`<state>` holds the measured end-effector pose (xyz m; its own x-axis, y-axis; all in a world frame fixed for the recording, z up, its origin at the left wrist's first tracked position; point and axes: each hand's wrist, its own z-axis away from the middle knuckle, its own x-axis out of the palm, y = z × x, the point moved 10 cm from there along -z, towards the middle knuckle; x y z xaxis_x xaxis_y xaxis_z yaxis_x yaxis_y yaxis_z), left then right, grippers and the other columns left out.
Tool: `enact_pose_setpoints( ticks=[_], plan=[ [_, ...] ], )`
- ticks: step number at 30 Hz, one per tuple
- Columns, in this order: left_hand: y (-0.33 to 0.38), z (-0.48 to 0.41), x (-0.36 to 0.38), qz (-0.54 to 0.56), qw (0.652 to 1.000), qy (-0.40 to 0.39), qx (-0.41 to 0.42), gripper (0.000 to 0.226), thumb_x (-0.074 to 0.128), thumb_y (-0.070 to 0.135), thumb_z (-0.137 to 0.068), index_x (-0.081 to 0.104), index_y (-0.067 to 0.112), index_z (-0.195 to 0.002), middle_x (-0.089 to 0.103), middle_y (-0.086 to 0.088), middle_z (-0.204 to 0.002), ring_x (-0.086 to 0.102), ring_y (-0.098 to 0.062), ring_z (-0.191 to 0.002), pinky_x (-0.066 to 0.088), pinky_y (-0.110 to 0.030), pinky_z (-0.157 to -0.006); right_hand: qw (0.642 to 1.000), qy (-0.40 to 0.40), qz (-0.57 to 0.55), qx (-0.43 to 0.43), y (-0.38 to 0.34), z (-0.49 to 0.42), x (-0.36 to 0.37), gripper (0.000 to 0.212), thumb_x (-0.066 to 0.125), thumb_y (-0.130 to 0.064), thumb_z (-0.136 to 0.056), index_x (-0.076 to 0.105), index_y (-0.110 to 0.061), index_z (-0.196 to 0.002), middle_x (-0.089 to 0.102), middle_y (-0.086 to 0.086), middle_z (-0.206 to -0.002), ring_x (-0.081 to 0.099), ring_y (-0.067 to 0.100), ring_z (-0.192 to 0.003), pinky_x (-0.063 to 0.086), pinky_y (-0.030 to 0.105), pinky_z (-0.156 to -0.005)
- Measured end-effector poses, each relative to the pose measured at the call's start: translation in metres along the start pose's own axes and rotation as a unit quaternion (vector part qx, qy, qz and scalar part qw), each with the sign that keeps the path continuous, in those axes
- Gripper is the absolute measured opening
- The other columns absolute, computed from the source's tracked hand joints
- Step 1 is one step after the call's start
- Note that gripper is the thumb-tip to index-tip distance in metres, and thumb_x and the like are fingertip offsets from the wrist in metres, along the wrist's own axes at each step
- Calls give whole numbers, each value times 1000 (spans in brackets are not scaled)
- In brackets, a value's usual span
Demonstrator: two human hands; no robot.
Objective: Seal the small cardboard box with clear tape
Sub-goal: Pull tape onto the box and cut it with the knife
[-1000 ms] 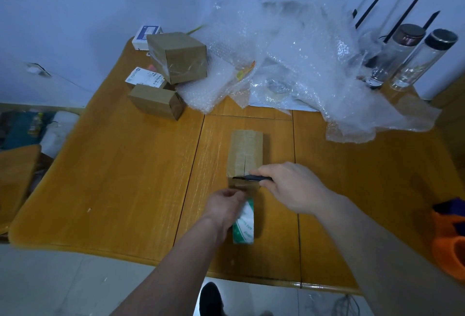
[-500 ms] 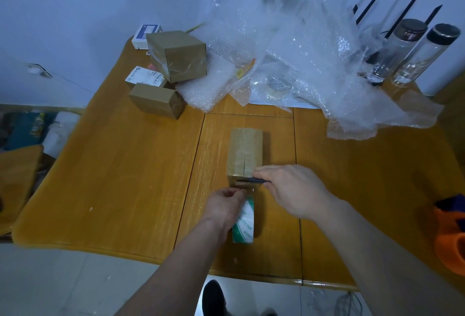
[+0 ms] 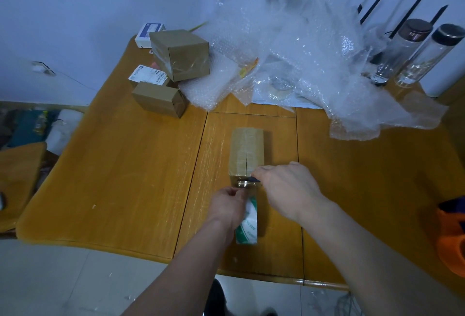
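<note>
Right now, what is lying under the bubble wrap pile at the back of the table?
Through the bubble wrap a roll of tape shows, lying on white paper whose edge pokes out below. Anything deeper under the pile is hidden by the crumpled layers.

tape roll (image 3: 247, 225), green print, perhaps "TAPE"

A wooden table (image 3: 120, 179) of honey-coloured boards fills most of the view, its near edge rounded at the left corner. Behind it stands a plain pale wall (image 3: 75, 1), bluish in the dim, cool light. Below the near edge lies a floor (image 3: 50, 278) of large light grey tiles. At the left, beside the table, part of a wooden chair (image 3: 20, 172) shows, with blurred clutter behind it.
</note>
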<state>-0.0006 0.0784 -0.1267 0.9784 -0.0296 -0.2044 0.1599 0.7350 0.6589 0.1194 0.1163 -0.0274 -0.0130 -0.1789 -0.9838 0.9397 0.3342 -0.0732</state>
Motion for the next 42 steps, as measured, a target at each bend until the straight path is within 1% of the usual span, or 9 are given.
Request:
enact_pose_setpoints(
  ticks=[8, 13, 18, 22, 25, 28, 30, 33, 42],
  plan=[
    [-2, 1, 1, 2, 1000, 6, -9, 16, 59, 28, -102, 67, 18, -112, 76, -10, -102, 75, -26, -89, 60, -38, -73, 1000, 4, 9, -21, -3, -1, -1, 37, 59, -8, -89, 60, -24, -123, 73, -2, -113, 71, 20, -90, 53, 39, -80],
    [-4, 1, 2, 5, 1000, 4, -11, 15, 60, 28, -101, 67, 20, -111, 76, -9, -104, 75, -27, -92, 63, -43, -83, 999, -5, 9, -32, -4, -3, -3, 37, 56, -7, -90, 59, -23, -123, 73, 0, -113, 71, 23, -89, 54, 40, -79],
    [-4, -1, 3, 9, 1000, 4, -14, 12, 59, 28, -102, 66, 22, -108, 75, -9, -104, 74, -26, -93, 63, -44, -85, 999, -16, 24, -41, -2, -3, -5, 38, 55, -8, -91, 57, -22, -127, 73, 1, -113, 70, 25, -86, 52, 38, -74],
    [-3, -2, 4, 5, 1000, 7, -13, 13, 58, 28, -102, 67, 20, -109, 75, -9, -103, 74, -25, -91, 62, -40, -80, 998, -24, 40, -43, -4, -3, -4, 36, 57, -9, -91, 58, -20, -124, 73, 1, -110, 70, 26, -83, 55, 39, -72],
    [-4, -3, 4, 4, 1000, 9, -12, 14, 58, 27, -102, 67, 20, -110, 75, -9, -104, 74, -25, -90, 62, -39, -78, 997, -26, 55, -43, -6, -3, -5, 33, 56, -9, -92, 58, -19, -123, 72, 3, -108, 69, 25, -83, 48, 36, -66],
    [-5, -4, 4, 2, 1000, 14, -12, 15, 59, 28, -102, 68, 20, -111, 75, -8, -104, 74, -25, -91, 61, -39, -77, 997, -28, 64, -42, -8, -2, -7, 32, 53, -6, -93, 56, -17, -124, 71, 4, -108, 69, 26, -84, 45, 36, -67],
    [-4, -4, 4, 2, 1000, 15, -13, 15, 59, 27, -102, 68, 19, -110, 75, -8, -103, 73, -24, -89, 59, -36, -71, 996, -32, 66, -42, -10, -1, -7, 32, 52, -5, -93, 56, -16, -123, 70, 4, -108, 69, 27, -86, 46, 37, -69],
    [-3, -5, 4, 1, 1000, 15, -8, 17, 59, 26, -102, 69, 16, -110, 76, -9, -97, 73, -22, -80, 54, -34, -63, 996, -34, 70, -38, -10, -1, -6, 31, 51, -2, -92, 57, -17, -119, 70, 3, -108, 70, 28, -89, 40, 36, -67],
    [-6, -7, 6, 5, 1000, 8, -17, 18, 61, 28, -101, 69, 15, -112, 77, -11, -99, 76, -26, -86, 57, -37, -67, 996, -37, 69, -48, -14, 2, -9, 28, 52, -5, -94, 56, -14, -120, 67, 3, -110, 70, 29, -90, 38, 36, -66]
  ],
)
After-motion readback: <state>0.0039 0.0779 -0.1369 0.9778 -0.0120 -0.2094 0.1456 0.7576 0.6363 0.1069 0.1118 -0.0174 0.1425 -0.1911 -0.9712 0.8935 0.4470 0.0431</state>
